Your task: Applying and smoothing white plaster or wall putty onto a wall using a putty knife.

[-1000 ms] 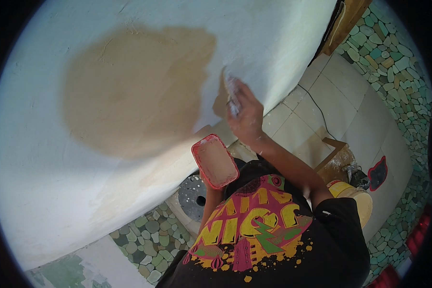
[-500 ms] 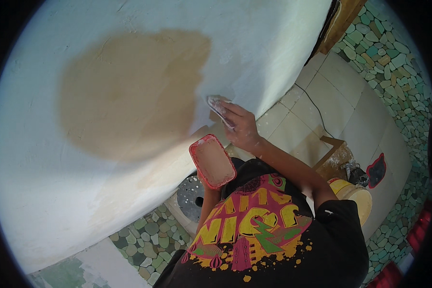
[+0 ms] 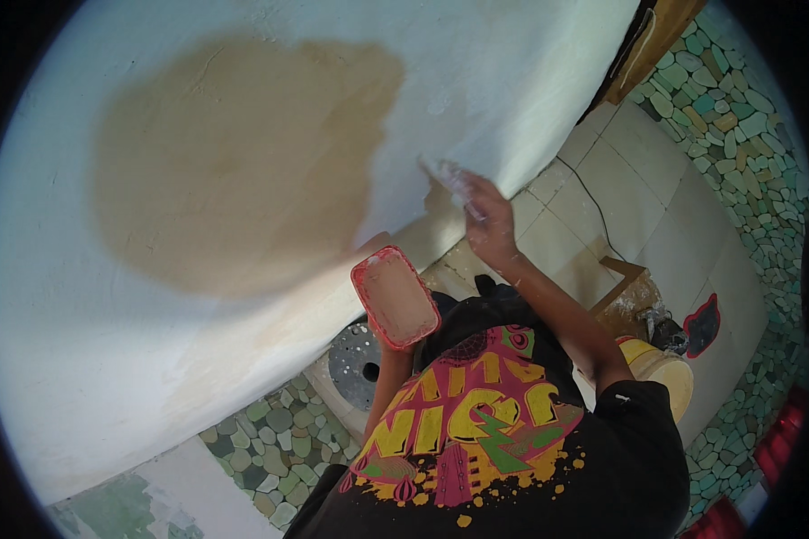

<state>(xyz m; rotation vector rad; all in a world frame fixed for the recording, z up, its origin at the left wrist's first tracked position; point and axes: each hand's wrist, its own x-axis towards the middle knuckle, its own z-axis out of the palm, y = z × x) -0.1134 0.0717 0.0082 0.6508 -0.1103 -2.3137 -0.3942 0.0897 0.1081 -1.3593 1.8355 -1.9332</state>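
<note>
Right hand (image 3: 492,220) moved away from the red tub (image 3: 395,296) — blurred tool (image 3: 456,181) gripped.

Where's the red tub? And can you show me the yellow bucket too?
Red tub (image 3: 361,287), head view: left side of its rim.
Yellow bucket (image 3: 667,374), head view: its pale part.

The wall (image 3: 153,359) stands before and left of the tub (image 3: 372,306), the bucket (image 3: 672,379) right of it on the floor (image 3: 652,175).
</note>
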